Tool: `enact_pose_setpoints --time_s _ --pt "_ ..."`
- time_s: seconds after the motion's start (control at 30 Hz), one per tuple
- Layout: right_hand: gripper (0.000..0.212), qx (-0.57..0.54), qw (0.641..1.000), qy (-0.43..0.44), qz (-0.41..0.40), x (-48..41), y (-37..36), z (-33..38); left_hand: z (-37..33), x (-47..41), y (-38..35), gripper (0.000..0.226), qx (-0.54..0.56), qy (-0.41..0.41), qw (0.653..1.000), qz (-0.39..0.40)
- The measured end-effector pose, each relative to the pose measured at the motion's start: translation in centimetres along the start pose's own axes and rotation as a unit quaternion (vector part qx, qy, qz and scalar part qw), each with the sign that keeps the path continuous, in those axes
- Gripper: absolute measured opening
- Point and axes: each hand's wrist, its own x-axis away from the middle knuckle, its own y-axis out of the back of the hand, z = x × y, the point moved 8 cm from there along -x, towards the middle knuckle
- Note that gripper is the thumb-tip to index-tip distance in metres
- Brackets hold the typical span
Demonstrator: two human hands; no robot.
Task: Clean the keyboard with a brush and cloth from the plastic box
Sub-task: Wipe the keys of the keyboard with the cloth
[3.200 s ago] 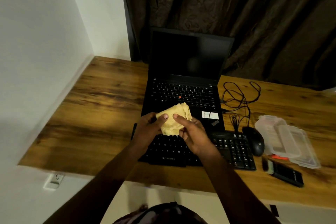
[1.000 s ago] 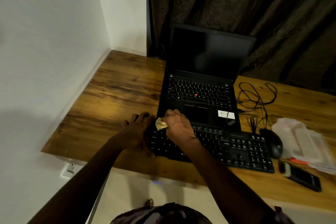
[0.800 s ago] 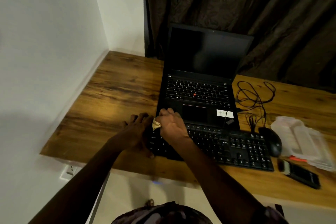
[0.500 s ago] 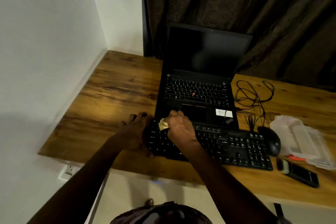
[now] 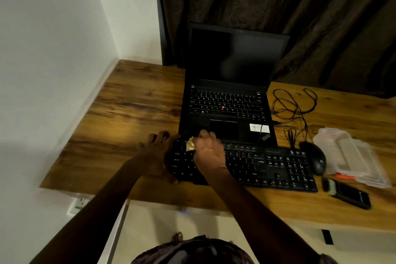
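**Q:** State of the right fingers?
**A:** The right fingers [image 5: 204, 135] are clenched round a wadded yellow cloth [image 5: 190, 145] and press it onto the far-left keys of the keyboard [image 5: 267, 165]. The right hand [image 5: 211, 154] is knuckles-up, with the forearm entering from the lower right.

**Q:** And the left fingers?
**A:** The left fingers [image 5: 159, 137] are extended, spread and grasping nothing. The left hand [image 5: 156, 157] rests against the keyboard's left end, thumb at its near corner.

**Q:** Materials and shapes?
**A:** The cloth is soft and crumpled. The keyboard is flat black plastic with a number pad. It lies on the wood-grain surface [image 5: 128, 113], just in front of an open black laptop [image 5: 227, 103] with a dark screen.

**Q:** What is obscured?
**A:** Only a small fold of cloth shows past the knuckles, and the hands cover the keyboard's left keys. At right, beyond a black mouse [image 5: 315, 158], the clear plastic box [image 5: 351, 156] is blurred and its contents are unreadable. A black oblong [image 5: 349, 195] with a pale end lies beside it; I cannot tell whether this is the brush.
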Motion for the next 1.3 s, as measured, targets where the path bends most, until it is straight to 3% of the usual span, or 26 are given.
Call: enact_pose_setpoints --time_s 0.2,0.43,0.67,0.9,1.13,1.3 --pt "0.042 -0.01 0.999 0.05 -0.002 -0.6 0.1 2.9 -0.2 0.0 0.0 0.147 0.001 -0.004 1.0 0.002" --pt "0.044 -0.037 0.996 -0.077 -0.03 0.9 0.0 -3.0 0.0 0.2 0.1 0.143 0.01 -0.007 1.0 -0.008" --pt "0.044 -0.016 0.998 0.001 -0.058 0.8 1.0 -1.5 0.0 0.1 0.1 0.146 0.011 -0.006 1.0 -0.003" --pt "0.047 -0.013 0.99 -0.132 -0.05 2.9 0.7 -7.6 0.0 0.0 0.0 0.144 0.022 -0.007 1.0 0.0" --pt "0.046 -0.024 0.996 -0.048 -0.073 1.9 0.3 -3.1 0.0 0.1 0.1 0.147 0.01 -0.01 1.0 -0.007" --pt "0.05 -0.036 0.99 -0.108 -0.082 2.6 0.2 -6.5 0.0 0.0 0.1 0.144 0.012 -0.013 1.0 -0.006"
